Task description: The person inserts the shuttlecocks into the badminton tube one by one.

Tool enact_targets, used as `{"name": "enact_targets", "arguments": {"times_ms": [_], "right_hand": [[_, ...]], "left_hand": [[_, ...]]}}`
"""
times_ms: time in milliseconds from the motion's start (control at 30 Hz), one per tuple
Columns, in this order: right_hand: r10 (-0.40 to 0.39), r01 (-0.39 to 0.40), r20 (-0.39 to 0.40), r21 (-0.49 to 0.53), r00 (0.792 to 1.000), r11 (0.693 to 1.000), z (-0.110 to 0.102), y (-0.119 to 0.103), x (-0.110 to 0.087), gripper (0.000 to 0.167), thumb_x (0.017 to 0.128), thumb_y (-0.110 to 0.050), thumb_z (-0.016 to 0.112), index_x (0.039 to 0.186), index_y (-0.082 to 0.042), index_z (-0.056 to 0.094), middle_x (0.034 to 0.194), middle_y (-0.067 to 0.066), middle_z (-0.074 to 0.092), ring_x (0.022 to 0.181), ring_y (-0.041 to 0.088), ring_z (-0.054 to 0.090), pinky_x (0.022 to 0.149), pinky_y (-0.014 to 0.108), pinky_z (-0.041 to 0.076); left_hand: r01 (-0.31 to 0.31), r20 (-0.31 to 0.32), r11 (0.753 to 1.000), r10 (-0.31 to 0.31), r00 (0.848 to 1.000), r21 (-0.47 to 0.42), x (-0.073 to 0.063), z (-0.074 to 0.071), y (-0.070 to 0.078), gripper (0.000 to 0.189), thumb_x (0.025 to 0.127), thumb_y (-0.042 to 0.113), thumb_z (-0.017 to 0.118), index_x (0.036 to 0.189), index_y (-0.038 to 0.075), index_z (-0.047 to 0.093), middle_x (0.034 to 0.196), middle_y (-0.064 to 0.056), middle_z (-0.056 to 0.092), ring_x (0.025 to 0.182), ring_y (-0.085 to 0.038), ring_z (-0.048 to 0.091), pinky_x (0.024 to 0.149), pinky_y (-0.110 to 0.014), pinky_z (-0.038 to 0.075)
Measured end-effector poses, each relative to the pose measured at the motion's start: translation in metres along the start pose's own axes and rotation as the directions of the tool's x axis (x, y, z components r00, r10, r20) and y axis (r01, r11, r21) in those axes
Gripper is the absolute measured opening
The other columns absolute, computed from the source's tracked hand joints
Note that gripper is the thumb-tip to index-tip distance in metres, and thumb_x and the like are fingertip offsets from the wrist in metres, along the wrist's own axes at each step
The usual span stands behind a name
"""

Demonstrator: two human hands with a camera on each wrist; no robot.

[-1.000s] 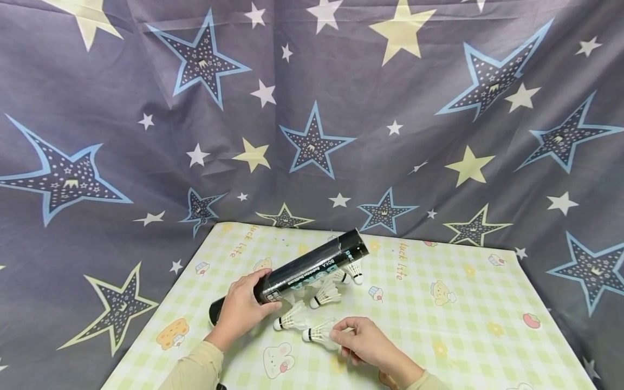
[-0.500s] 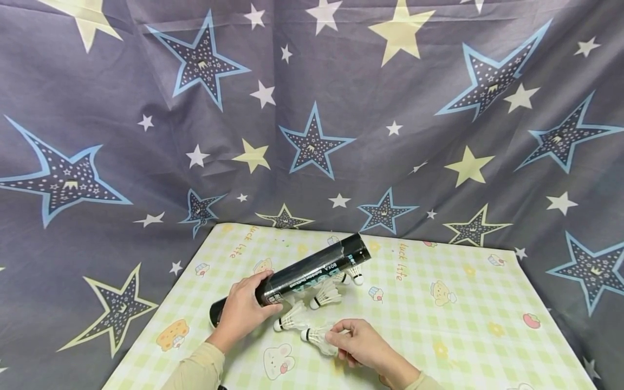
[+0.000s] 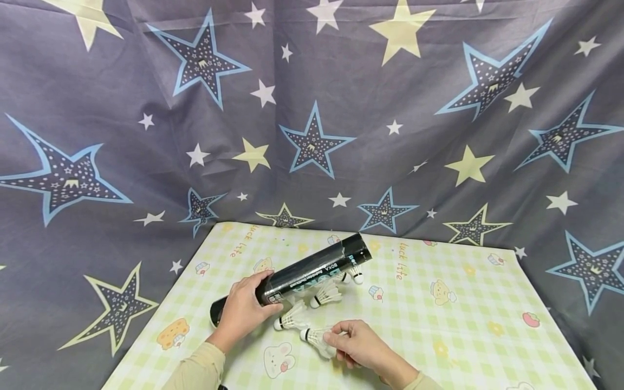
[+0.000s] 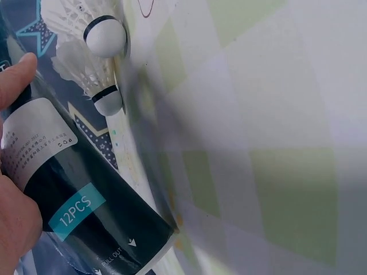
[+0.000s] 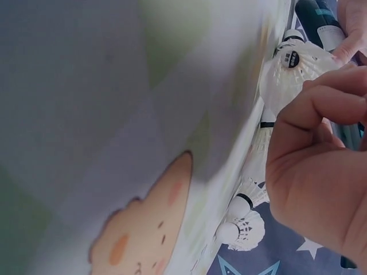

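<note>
Tube (image 3: 312,269) contents hidden; your left hand (image 3: 242,313) wraps it, tilted as before. Your right hand (image 3: 358,345) pinches a shuttlecock (image 3: 316,337), now drawn slightly nearer.

Light is even and soft in the head view, moderately bright, with only faint shadows under the tube (image 3: 292,279) on the counter (image 3: 439,325). Straight edges bow toward the frame's sides. Both wrist views are blurred up close: the counter's checks smear, and a broad grey shadow crosses the left wrist view.
</note>
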State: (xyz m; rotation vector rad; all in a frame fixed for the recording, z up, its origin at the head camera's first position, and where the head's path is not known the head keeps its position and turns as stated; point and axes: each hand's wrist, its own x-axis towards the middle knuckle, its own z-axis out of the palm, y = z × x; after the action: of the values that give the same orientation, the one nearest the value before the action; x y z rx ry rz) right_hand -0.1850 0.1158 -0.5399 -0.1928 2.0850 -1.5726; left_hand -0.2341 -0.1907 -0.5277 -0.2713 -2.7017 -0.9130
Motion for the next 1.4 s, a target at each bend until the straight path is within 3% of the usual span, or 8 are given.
{"name": "enact_targets", "arguments": {"times_ms": [333, 533, 733, 867, 1167, 1400], "right_hand": [[-0.020, 0.021, 0.018, -0.039, 1.000, 0.999, 0.003, 0.003, -0.001, 0.037, 0.102, -0.041, 0.073, 0.089, -0.007, 0.076, 0.059, -0.005, 0.062, 0.043, 0.006, 0.046, 0.040, 0.018, 0.033], [-0.021, 0.022, 0.019, -0.024, 1.000, 0.999, 0.003, 0.001, 0.000, 0.040, 0.102, -0.037, 0.072, 0.088, -0.001, 0.074, 0.058, -0.006, 0.061, 0.043, 0.006, 0.045, 0.040, 0.017, 0.033], [-0.017, 0.017, -0.015, -0.019, 1.000, 1.000, 0.001, 0.000, 0.000, 0.030, 0.102, -0.034, 0.073, 0.094, -0.006, 0.080, 0.059, -0.006, 0.061, 0.045, 0.006, 0.047, 0.042, 0.018, 0.035], [-0.007, 0.007, -0.032, 0.007, 0.999, 1.000, -0.004, 0.000, -0.002, 0.031, 0.102, -0.032, 0.073, 0.094, -0.003, 0.079, 0.058, -0.006, 0.059, 0.045, 0.007, 0.045, 0.042, 0.019, 0.033], [-0.004, 0.006, -0.075, 0.031, 0.997, 0.999, -0.029, -0.001, -0.009, 0.035, 0.103, -0.034, 0.072, 0.098, 0.001, 0.077, 0.061, -0.006, 0.061, 0.048, 0.006, 0.046, 0.044, 0.017, 0.035], [0.029, -0.011, -0.174, 0.099, 0.984, 0.995, -0.079, 0.000, -0.029, 0.040, 0.104, -0.033, 0.070, 0.122, 0.002, 0.074, 0.065, -0.007, 0.061, 0.051, 0.004, 0.048, 0.045, 0.016, 0.037]], "left_hand": [[0.004, 0.006, 1.000, -0.004, 1.000, -0.004, 0.000, 0.000, -0.001, 0.090, 0.071, 0.034, 0.102, 0.149, 0.018, 0.062, 0.150, -0.008, 0.067, 0.136, -0.035, 0.064, 0.115, -0.054, 0.046], [-0.012, -0.010, 1.000, 0.012, 1.000, -0.001, 0.000, 0.001, -0.003, 0.090, 0.069, 0.034, 0.103, 0.148, 0.019, 0.063, 0.149, -0.008, 0.068, 0.135, -0.034, 0.065, 0.114, -0.053, 0.047], [-0.028, -0.016, 1.000, 0.028, 0.999, -0.009, 0.000, 0.002, -0.004, 0.091, 0.068, 0.033, 0.103, 0.148, 0.017, 0.063, 0.149, -0.007, 0.068, 0.136, -0.034, 0.065, 0.115, -0.053, 0.046], [-0.033, -0.023, 0.999, 0.033, 0.999, -0.007, -0.001, 0.001, -0.005, 0.091, 0.068, 0.034, 0.103, 0.148, 0.017, 0.064, 0.147, -0.008, 0.069, 0.134, -0.034, 0.065, 0.114, -0.053, 0.047], [-0.037, -0.021, 0.999, 0.037, 0.999, 0.006, -0.001, 0.001, -0.004, 0.089, 0.067, 0.033, 0.104, 0.146, 0.018, 0.065, 0.143, -0.009, 0.071, 0.129, -0.035, 0.067, 0.114, -0.053, 0.047], [-0.021, -0.006, 1.000, 0.021, 1.000, -0.003, -0.002, 0.000, -0.001, 0.090, 0.068, 0.032, 0.103, 0.147, 0.017, 0.064, 0.145, -0.008, 0.070, 0.131, -0.034, 0.066, 0.116, -0.053, 0.046]]}}
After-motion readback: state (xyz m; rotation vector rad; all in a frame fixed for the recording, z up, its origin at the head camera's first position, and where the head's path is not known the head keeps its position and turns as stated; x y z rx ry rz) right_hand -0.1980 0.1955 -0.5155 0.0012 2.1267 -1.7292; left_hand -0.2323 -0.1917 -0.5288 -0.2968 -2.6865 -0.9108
